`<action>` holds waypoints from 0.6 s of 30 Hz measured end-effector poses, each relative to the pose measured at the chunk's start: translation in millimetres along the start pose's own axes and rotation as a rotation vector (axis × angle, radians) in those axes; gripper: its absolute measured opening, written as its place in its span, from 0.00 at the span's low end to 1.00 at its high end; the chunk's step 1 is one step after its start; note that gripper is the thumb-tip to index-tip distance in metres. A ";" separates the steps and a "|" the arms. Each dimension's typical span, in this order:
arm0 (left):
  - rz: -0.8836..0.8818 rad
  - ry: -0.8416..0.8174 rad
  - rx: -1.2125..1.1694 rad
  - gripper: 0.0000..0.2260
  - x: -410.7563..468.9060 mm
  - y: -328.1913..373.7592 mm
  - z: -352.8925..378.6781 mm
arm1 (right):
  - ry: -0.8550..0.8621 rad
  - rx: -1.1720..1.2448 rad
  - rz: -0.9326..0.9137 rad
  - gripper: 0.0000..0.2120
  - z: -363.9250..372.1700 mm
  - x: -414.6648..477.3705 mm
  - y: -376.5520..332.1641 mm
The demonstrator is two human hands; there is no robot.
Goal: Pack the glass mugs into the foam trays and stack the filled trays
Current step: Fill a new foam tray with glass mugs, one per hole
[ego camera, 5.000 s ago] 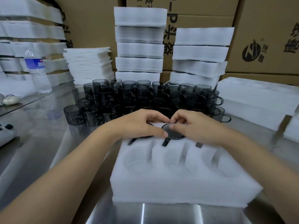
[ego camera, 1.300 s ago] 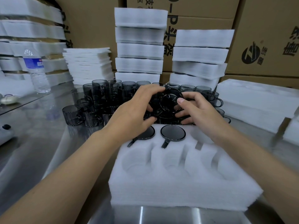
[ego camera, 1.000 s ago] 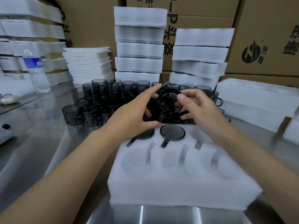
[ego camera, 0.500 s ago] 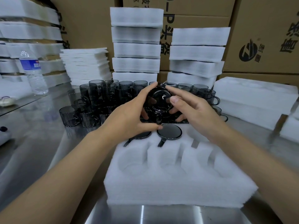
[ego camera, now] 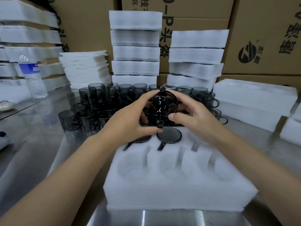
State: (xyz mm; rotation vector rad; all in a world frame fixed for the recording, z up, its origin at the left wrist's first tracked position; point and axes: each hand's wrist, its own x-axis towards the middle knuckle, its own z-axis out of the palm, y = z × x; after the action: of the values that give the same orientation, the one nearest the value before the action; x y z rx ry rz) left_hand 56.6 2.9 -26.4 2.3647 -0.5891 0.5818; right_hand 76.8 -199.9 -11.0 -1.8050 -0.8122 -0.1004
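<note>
I am holding one dark glass mug (ego camera: 162, 103) between both hands. My left hand (ego camera: 128, 121) is curling round its left side and my right hand (ego camera: 193, 118) round its right, thumb underneath. I am holding it tipped, base toward me and handle hanging down, probably so the handle meets a slot in the foam tray (ego camera: 171, 185). The mug is hovering just above the seated mugs (ego camera: 169, 135), and the empty far-right pocket (ego camera: 193, 137) is lying under my right hand.

- tray mug (ego camera: 143, 139) under the left hand (ego camera: 128, 123) thumb: mostly covered, only a rim sliver and the handle poke out
- held mug (ego camera: 161, 103): sides hidden by left and right hand (ego camera: 193, 115) fingers
- loose mugs (ego camera: 104, 101) right behind the fingers: blocked
- both forearms run off the bottom edge
</note>
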 end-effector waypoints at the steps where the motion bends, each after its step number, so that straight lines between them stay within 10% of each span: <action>1: -0.001 -0.001 0.006 0.41 0.1 -0.2 0.2 | -0.004 0.004 -0.014 0.30 1.1 -0.6 -1.4; 18: 0.004 -0.039 0.057 0.43 -0.4 -0.7 -0.4 | 0.079 -0.168 -0.107 0.28 -2.5 0.9 1.7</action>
State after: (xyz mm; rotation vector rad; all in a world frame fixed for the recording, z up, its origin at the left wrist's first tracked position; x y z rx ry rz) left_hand 56.6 3.8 -26.6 2.4332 -0.6022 0.5625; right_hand 79.3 -202.0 -11.0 -1.9019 -0.8646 -0.3155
